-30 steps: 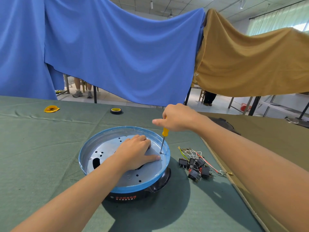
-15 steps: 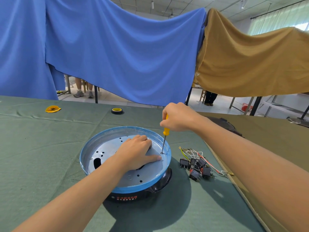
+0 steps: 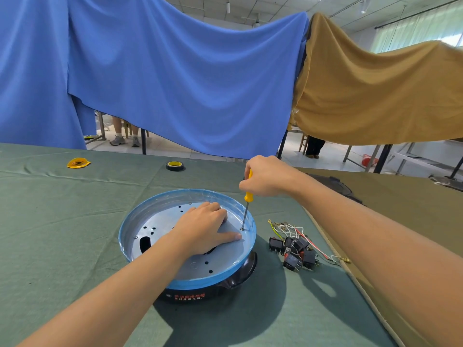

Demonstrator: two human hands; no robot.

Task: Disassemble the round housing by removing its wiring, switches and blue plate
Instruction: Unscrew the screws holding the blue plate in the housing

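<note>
Head view. The round housing [image 3: 213,293] sits on the green table cloth [image 3: 62,234] with the blue plate [image 3: 226,262] seated on top of it.

Your left hand [image 3: 203,229] lies palm-down on the plate's inner face, right of centre. The thumb is out straight and points at the rim. The fingers are bent at the knuckles with their tips down on the metal; no grip on anything shows.

Your right hand [image 3: 268,176] is above the plate's right rim and is clamped around the yellow handle of the screwdriver [image 3: 246,209]. The shaft stands near upright. Its tip rests on a screw [image 3: 242,229] just inside the right rim, just beyond your left thumb tip.

The switches [image 3: 295,251] and the wiring [image 3: 292,230] lie in one bundle on the cloth, right of the housing and below your right forearm, apart from both hands.

Far edge of the table: a tape roll [image 3: 175,166] and a flat yellow item [image 3: 78,163].

Against one second ago:
- The right index finger was stretched out leftward; it is now curled in with the others on the handle.
- The tip is at the same screw and the shaft angle is about the same.
- The left hand, plate, housing and switch bundle are where they were.
</note>
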